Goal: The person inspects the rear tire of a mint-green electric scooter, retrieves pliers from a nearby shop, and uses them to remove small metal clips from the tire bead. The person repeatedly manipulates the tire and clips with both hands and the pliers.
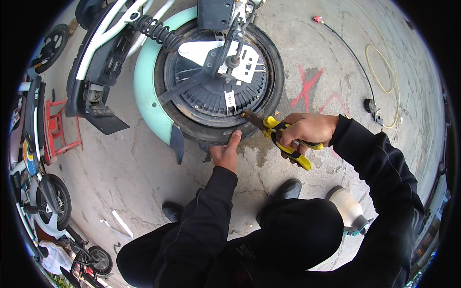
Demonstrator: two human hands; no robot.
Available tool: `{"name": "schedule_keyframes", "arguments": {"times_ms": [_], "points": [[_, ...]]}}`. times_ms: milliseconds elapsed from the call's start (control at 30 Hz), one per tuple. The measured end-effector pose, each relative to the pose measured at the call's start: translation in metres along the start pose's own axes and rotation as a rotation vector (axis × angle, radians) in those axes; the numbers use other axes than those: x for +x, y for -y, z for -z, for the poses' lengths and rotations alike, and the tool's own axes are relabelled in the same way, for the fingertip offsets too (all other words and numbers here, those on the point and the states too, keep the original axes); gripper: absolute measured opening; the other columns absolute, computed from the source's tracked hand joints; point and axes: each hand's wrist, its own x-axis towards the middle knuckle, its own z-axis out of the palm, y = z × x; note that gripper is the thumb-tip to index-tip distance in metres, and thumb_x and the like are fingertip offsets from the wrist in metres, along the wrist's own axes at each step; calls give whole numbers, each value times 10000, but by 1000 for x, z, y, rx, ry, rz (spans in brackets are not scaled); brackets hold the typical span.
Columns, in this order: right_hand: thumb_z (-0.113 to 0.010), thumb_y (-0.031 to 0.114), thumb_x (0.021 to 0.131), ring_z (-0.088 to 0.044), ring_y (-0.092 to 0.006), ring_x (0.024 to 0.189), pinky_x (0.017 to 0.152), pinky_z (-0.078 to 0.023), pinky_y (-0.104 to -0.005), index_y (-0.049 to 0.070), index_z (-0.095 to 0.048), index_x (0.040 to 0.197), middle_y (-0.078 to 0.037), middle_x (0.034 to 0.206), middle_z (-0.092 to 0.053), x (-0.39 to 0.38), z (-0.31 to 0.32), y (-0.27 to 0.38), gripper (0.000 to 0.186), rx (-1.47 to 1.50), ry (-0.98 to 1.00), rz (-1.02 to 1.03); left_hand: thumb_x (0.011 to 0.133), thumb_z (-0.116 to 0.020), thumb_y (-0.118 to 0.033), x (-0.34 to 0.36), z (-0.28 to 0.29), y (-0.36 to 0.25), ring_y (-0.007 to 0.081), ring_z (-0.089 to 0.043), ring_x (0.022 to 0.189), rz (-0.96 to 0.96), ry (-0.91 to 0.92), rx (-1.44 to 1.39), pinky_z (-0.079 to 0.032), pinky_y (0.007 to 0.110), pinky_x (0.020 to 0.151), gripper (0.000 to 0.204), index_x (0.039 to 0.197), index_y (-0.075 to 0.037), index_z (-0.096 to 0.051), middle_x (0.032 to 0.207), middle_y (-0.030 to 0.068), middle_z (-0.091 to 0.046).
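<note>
A scooter or moped wheel with a black tire [276,62] and a finned hub [206,98] stands in front of me, under a mint-green fender [146,91]. My left hand [225,152] grips the tire's near edge, its thumb laid on the sidewall; the other fingers are mostly hidden behind it. Closed around yellow-and-black handles, my right hand [307,132] holds pliers [270,126]. Their dark jaws reach over the tire to the lower right rim, where a small orange-yellow spot shows at the tips. What the jaws bite, if anything, is too small to tell.
A coil shock absorber [156,31] and white frame tube [101,36] rise at upper left. An air hose with a gauge [370,106] lies at right. A pale spray bottle [346,204] stands by my right knee. A red metal stand [56,127] and parked two-wheelers line the left.
</note>
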Motion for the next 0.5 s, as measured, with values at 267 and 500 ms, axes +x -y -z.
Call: {"name": "schedule_keyframes", "arguments": {"times_ms": [267, 500], "points": [[-655, 188, 879, -721, -187, 792, 664, -544, -289, -51, -609, 1040, -105, 907, -701, -2, -45, -6, 292, 43, -217, -9, 885, -766, -9, 0, -6, -2, 170, -625, 1117, -12, -4, -33, -499, 314, 988, 432, 1282, 43, -601, 1268, 96, -651], [-646, 204, 887, -647, -144, 667, 644, -525, -315, -9, -592, 929, -77, 767, -668, -4, -40, -15, 224, -284, -223, -11, 888, -766, -31, 0, -7, -1, 168, -600, 1150, -17, -23, -33, -480, 304, 989, 469, 1313, 41, -581, 1311, 100, -625]]}}
